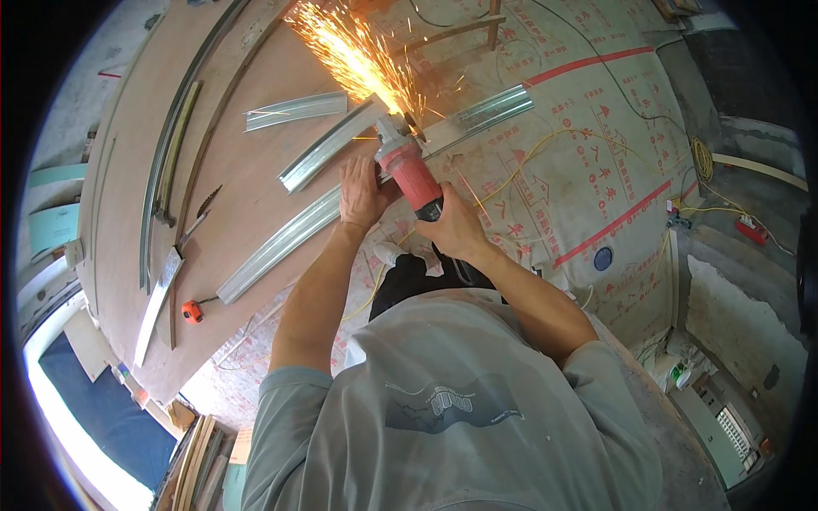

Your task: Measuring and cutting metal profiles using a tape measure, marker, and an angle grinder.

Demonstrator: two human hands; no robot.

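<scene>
My right hand [456, 223] grips the dark rear handle of a red angle grinder [411, 175], whose head points away from me. A bright fan of sparks [354, 53] sprays from its disc toward the far left. The disc meets a long silvery metal channel [281, 243], which runs from the near left to the far right beneath the grinder; glare hides the exact contact. My left hand [362, 194] presses and holds that channel just left of the grinder, its fingertips partly hidden. Two shorter metal channel pieces [319, 153] [298, 111] lie just beyond my left hand.
The channel rests on a brown wooden board [213, 247]. An orange tape measure [192, 312], tin snips [194, 228] and long metal strips [170, 136] lie to the left. Printed protective sheeting [579, 170] covers the floor at right, crossed by a yellow cord [524, 166].
</scene>
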